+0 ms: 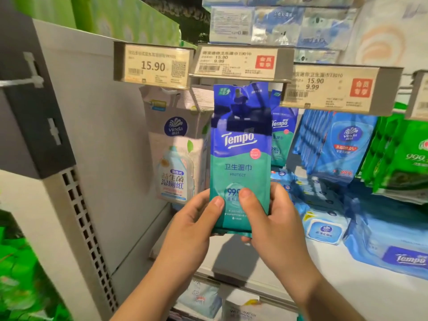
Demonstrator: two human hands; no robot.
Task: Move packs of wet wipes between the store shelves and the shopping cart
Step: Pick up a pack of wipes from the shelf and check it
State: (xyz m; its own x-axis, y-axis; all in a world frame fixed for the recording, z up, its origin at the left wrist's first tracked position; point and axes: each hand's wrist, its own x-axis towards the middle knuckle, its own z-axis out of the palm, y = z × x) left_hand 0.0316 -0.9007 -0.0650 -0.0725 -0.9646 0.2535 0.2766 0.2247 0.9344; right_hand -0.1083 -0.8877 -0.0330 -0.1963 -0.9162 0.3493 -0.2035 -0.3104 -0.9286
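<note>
A blue and teal Tempo wet wipes pack stands upright in front of the shelf, its top edge just under the middle price tag. My left hand grips its lower left corner, thumb on the front. My right hand grips its lower right side, thumb pressed on the front and fingers behind. More Tempo packs hang behind it on a hook. The cart is out of view.
A pale Vinda pack hangs to the left. Blue Vinda packs and green packs hang to the right. Flat blue packs lie on the white shelf. A grey shelf upright stands at left.
</note>
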